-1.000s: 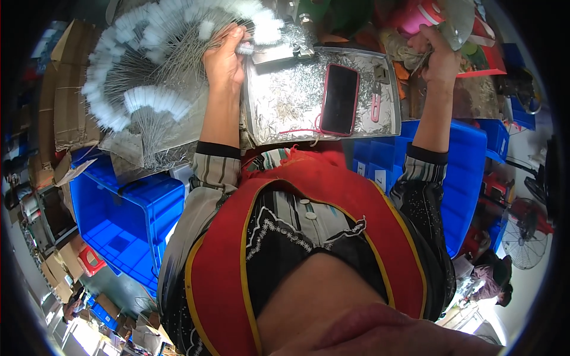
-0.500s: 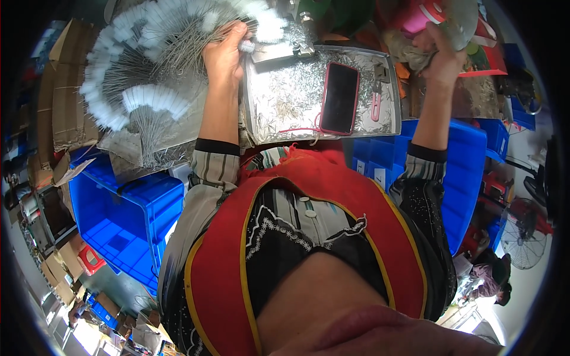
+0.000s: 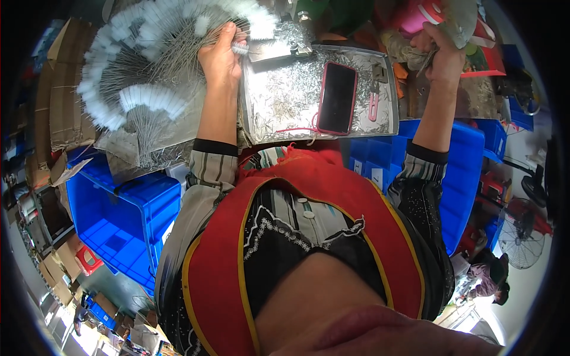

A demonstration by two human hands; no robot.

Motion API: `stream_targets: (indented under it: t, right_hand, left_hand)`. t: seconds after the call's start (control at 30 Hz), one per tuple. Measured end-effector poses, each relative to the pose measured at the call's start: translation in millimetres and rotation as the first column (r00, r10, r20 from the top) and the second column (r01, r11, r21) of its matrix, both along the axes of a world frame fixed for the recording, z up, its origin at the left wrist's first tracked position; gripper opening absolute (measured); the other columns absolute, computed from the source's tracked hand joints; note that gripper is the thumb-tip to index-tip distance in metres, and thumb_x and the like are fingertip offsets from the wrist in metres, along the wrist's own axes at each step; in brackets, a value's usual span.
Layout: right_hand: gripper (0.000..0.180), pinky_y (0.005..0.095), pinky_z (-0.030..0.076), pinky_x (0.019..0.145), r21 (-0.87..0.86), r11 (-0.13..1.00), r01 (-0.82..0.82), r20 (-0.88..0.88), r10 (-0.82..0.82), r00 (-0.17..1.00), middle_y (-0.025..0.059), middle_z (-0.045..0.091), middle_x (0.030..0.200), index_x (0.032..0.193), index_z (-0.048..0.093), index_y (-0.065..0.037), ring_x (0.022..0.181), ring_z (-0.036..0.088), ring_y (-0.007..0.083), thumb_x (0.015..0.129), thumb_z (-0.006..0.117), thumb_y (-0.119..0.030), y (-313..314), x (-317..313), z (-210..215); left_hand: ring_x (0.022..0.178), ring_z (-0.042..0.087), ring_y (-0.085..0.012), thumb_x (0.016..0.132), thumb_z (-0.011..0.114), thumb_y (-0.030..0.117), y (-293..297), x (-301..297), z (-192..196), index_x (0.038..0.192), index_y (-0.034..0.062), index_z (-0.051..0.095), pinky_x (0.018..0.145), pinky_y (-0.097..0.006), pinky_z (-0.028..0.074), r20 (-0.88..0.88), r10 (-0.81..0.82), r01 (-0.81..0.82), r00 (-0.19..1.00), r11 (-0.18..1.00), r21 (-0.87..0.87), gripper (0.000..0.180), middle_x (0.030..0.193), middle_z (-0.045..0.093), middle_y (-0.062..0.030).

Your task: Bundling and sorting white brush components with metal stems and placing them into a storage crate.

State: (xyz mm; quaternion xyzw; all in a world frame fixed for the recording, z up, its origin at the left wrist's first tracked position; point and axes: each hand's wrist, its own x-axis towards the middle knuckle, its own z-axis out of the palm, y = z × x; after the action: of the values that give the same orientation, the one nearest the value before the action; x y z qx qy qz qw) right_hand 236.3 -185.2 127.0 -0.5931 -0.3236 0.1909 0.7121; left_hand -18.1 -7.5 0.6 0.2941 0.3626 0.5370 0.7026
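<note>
The left hand [image 3: 221, 59] is curling narrowly around a white-bristled wire brush [image 3: 240, 48], whose short head is poking out on the hand's right side, just above the near-left part of a white tray [image 3: 279, 121]. Left of it, many similar twisted-wire brushes [image 3: 151, 101] are lying fanned out, bristle heads outward. The tray is holding scattered wire clippings [image 3: 291, 98], a pink-cased smartphone [image 3: 337, 98] and a pink-handled tool [image 3: 373, 107]. The right hand [image 3: 444, 56] is bending its fingers beside a bright pink object [image 3: 409, 21]; whether it is gripping anything, I cannot tell.
</note>
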Motion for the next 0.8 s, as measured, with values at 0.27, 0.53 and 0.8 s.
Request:
stream_targets:
  t: [0.27,0.53,0.8]
  right_hand:
    - [0.020,0.0311,0.042,0.051,-0.055,0.998,0.028,-0.063,-0.031,0.998,0.0067,0.041,0.047,0.053,0.046,-0.001,0.045,0.045,0.0177,0.070,0.056,-0.003,-0.4,8.4,4.8]
    - [0.011,0.0319,0.045,0.053,0.262,0.965,-0.003,0.182,-0.046,0.982,0.0093,0.045,0.049,0.061,0.049,0.001,0.045,0.045,0.0181,0.068,0.056,-0.001,5.9,4.0,-52.1]
    - [0.020,0.0305,0.040,0.050,-0.023,0.998,0.061,0.006,-0.061,0.998,0.0061,0.040,0.047,0.053,0.045,-0.001,0.046,0.045,0.0185,0.070,0.056,-0.003,1.5,-5.3,3.7]
  left_hand:
    - [0.058,0.057,-0.0179,0.071,0.066,0.005,0.4,0.3,-0.3,0.078,-0.0056,0.058,0.051,-0.027,0.046,0.002,0.009,-0.009,1.000,1.000,0.020,0.015,0.071,0.059,-0.0122]
    - [0.055,0.056,-0.0173,0.073,0.066,0.008,-2.8,6.6,9.0,0.077,-0.0066,0.058,0.048,-0.026,0.046,-0.138,-0.006,0.019,0.990,0.996,0.088,0.017,0.069,0.059,-0.0130]
    - [0.053,0.055,-0.0162,0.072,0.066,0.004,-1.5,14.1,7.0,0.075,-0.0070,0.058,0.047,-0.025,0.046,-0.009,0.116,-0.115,0.993,0.991,0.073,0.014,0.066,0.058,-0.0115]
